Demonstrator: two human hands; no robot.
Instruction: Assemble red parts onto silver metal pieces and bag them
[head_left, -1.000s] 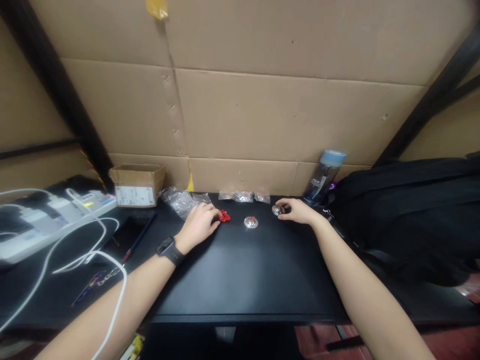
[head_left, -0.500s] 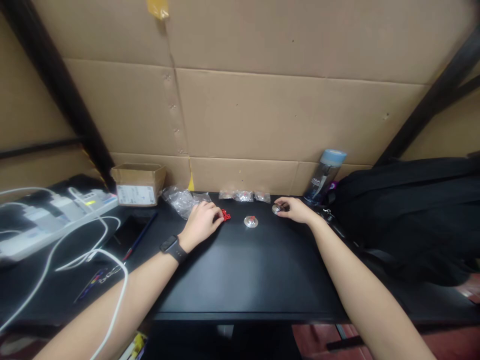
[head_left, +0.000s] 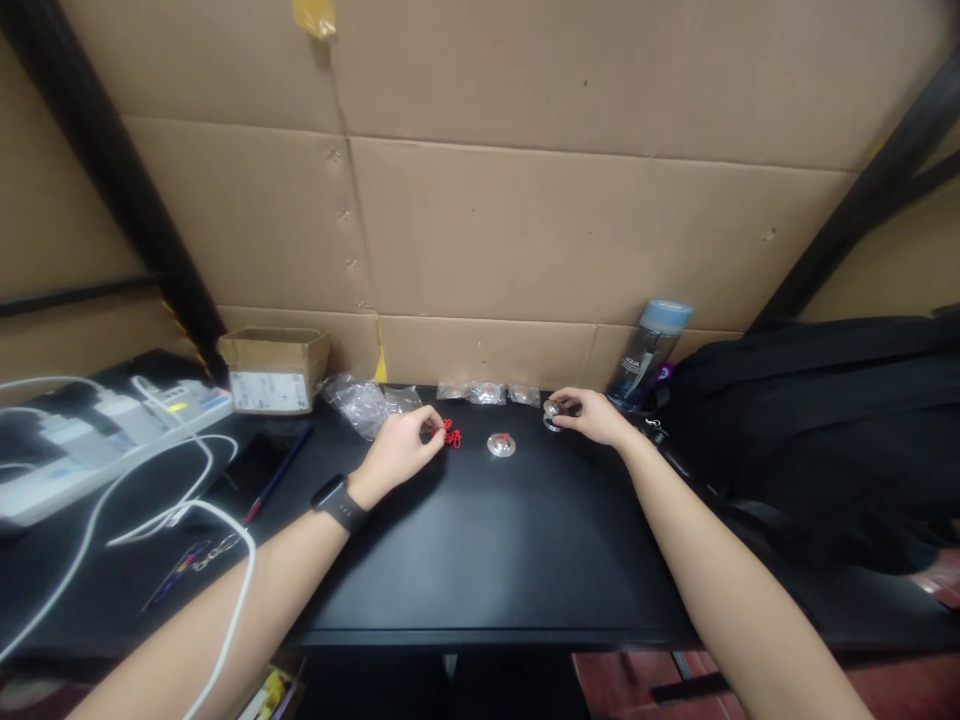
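Note:
My left hand (head_left: 401,447), with a black watch on its wrist, pinches a small red cord piece (head_left: 451,434) just above the black table (head_left: 480,560). My right hand (head_left: 592,417) is closed on a small round silver piece (head_left: 553,410) held slightly off the table near the back. Between both hands a second round silver piece with a red spot (head_left: 501,445) lies on the tabletop.
Small clear plastic bags (head_left: 487,392) and a crumpled bag (head_left: 364,402) lie along the cardboard wall. A blue-capped bottle (head_left: 649,352) and a black backpack (head_left: 817,420) stand at the right. A cardboard box (head_left: 274,371), power strip with white cables (head_left: 112,430), phone and pen sit at the left.
My left hand has lifted the red cord piece off the table in a pinch. My right hand has raised the silver piece slightly.

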